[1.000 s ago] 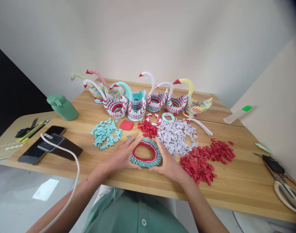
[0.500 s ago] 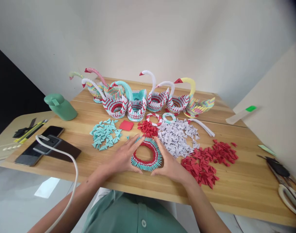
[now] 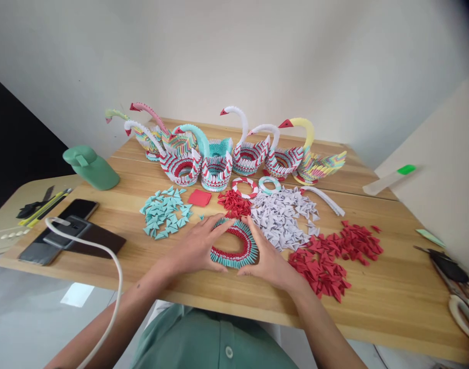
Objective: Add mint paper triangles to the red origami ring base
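Observation:
A folded-paper ring [image 3: 236, 260], teal outside with red and white rows inside, lies at the table's front middle. My left hand [image 3: 198, 247] curves round its left side, thumb near the front and fingers over the back left. On the opposite side my right hand [image 3: 271, 260] grips the ring the same way. Behind it is a pile of small red paper triangles [image 3: 234, 203]. White folded triangles [image 3: 282, 218] spread out to the right, and more red triangles [image 3: 322, 261] lie beyond my right wrist. Teal triangles [image 3: 163, 212] are heaped to the left.
Several paper swans [image 3: 217, 174] stand along the back. Two small rings [image 3: 270, 185] and a white curved neck [image 3: 326, 201] lie before them. A green bottle [image 3: 94, 169], phone [image 3: 80, 207] and white cable [image 3: 117, 271] are left; scissors [image 3: 463, 312] lie far right.
The ring has tilted and shifted slightly right between my hands, and its opening looks narrower. My left fingers reach a little further over its back edge. The camera view has shifted slightly.

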Demonstrator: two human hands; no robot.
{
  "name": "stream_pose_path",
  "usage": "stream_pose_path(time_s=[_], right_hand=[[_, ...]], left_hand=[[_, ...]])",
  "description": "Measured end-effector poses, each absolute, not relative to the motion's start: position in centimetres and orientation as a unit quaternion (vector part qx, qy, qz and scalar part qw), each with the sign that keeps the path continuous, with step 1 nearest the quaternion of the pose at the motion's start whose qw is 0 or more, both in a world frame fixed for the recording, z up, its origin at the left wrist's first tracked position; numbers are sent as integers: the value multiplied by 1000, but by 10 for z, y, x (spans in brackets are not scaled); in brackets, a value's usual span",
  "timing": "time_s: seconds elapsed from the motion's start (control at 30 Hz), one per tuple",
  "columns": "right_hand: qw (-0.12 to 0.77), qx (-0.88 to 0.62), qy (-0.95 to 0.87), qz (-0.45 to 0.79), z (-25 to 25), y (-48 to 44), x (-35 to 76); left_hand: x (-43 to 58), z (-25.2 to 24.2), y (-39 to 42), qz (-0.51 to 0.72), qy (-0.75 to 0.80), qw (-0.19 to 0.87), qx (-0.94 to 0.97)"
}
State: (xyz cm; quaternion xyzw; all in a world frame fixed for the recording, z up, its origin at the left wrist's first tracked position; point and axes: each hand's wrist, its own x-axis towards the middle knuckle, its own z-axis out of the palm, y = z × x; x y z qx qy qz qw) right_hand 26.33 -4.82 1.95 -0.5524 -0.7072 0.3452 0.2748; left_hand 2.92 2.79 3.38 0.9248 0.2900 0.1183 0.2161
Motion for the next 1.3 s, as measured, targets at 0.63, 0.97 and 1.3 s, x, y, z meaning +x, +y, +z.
stream_pose_path(time_s=[0.63, 0.97, 1.3], right_hand=[[255, -557, -734, 295, 12, -47, 259], [244, -562, -735, 291, 11, -45, 259], [216, -519, -801, 205, 33, -63, 270]], left_hand=[[34, 22, 32, 168, 264, 227, 922], [33, 17, 31, 181, 271, 234, 916], [17, 36, 19, 123, 265, 187, 938]])
